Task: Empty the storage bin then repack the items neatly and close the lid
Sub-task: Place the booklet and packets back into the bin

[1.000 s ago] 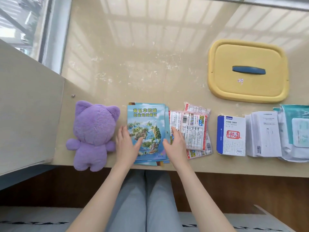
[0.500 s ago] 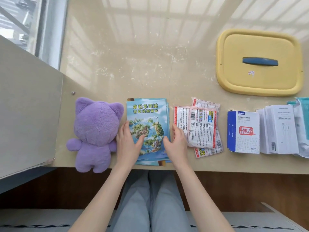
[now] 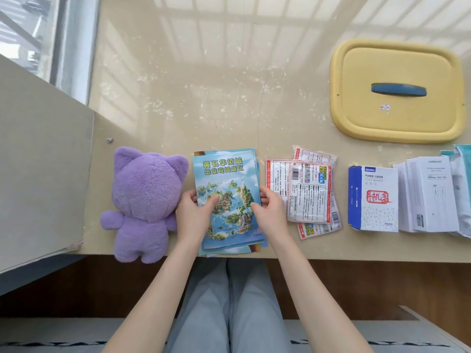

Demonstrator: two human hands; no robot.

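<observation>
Brochures (image 3: 225, 197), previously pressed flat under both palms, were now gripped at the side edges, left hand (image 3: 195, 215) and right hand (image 3: 270, 212) closed on them beside the plush toy (image 3: 145, 200). Repacking was judged imminent; the lid (image 3: 397, 90) lay apart, the bin unseen.

A glossy beige table (image 3: 204, 80) fills the view, its top scuffed with pale marks and mirroring a bright window grid. A window (image 3: 30, 34) with a grey frame stands at upper left. A plain beige panel (image 3: 38, 161) stands at left. Dark wood floor (image 3: 382, 289) lies beneath.
</observation>
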